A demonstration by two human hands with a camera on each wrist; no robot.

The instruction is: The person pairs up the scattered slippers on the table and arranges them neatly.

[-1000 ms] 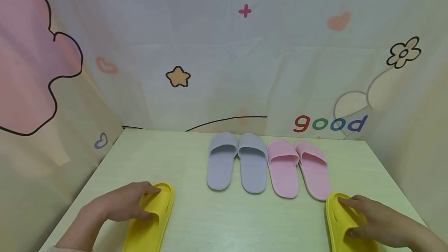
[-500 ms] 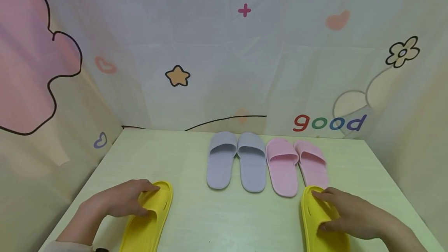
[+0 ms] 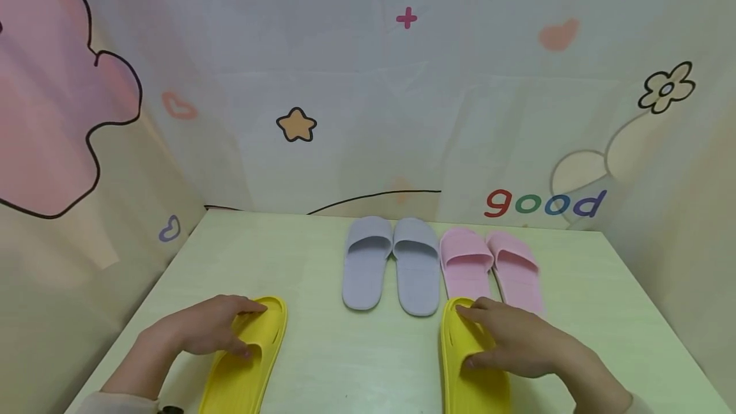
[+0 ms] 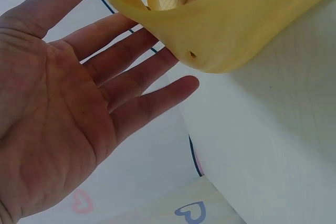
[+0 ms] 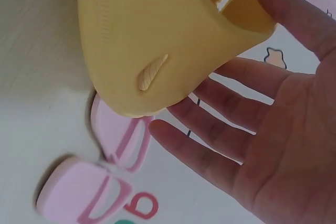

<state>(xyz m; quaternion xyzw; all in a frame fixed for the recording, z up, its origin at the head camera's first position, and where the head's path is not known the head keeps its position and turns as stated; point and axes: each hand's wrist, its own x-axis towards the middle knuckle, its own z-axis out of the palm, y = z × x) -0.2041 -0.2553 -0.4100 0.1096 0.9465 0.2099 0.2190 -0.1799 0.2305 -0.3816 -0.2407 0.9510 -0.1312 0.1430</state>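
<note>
At the left of the head view, my left hand grips a yellow slipper by its strap, thumb at the foot opening and fingers by the toe. My right hand holds the other yellow slipper the same way, right of centre. In the left wrist view the fingers meet the side of the slipper near its toe. The right wrist view shows the other slipper's toe overlapping a pink slipper. Both heels run out of the head view at the bottom.
A grey pair, its left slipper and right slipper, stands near the back of the pale table. Beside it are two pink slippers, left and right, their heels partly covered. A printed curtain rises behind.
My right hand has carried its yellow slipper leftward from the right side, so it now overlaps the pink slippers' heels. The left hand and its slipper have hardly moved.
</note>
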